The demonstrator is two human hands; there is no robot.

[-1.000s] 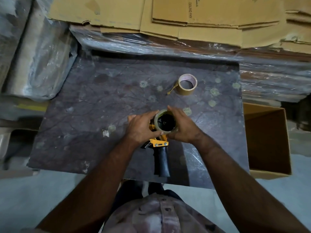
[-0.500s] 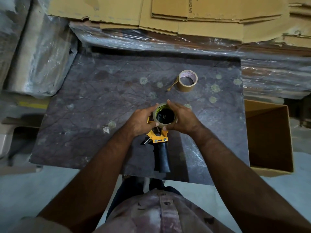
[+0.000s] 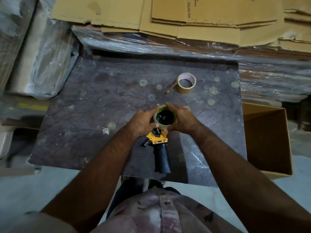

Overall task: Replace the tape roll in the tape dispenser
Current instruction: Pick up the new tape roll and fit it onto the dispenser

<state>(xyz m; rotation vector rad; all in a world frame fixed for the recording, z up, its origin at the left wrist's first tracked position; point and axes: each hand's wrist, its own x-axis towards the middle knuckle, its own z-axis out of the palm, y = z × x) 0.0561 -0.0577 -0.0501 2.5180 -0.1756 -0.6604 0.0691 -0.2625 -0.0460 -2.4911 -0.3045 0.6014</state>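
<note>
A yellow tape dispenser (image 3: 157, 139) with a black handle (image 3: 162, 159) lies flat on the dark marbled table (image 3: 94, 118). On its black hub sits a clear tape roll (image 3: 165, 127). My left hand (image 3: 143, 122) grips the roll's left side and my right hand (image 3: 182, 119) grips its right side, fingertips meeting over the far rim. A second, brown tape roll (image 3: 186, 83) with a loose tail stands apart, farther back on the table.
An open cardboard box (image 3: 267, 138) stands at the table's right edge. Flattened cardboard sheets (image 3: 193, 15) lie on plastic-wrapped stacks behind the table. Plastic-wrapped bundles (image 3: 38, 59) stand on the left. A pale floor shows in front.
Both hands stay wrapped around the clear roll on the dispenser. The dispenser and hands have shifted slightly; the brown roll has not moved.
</note>
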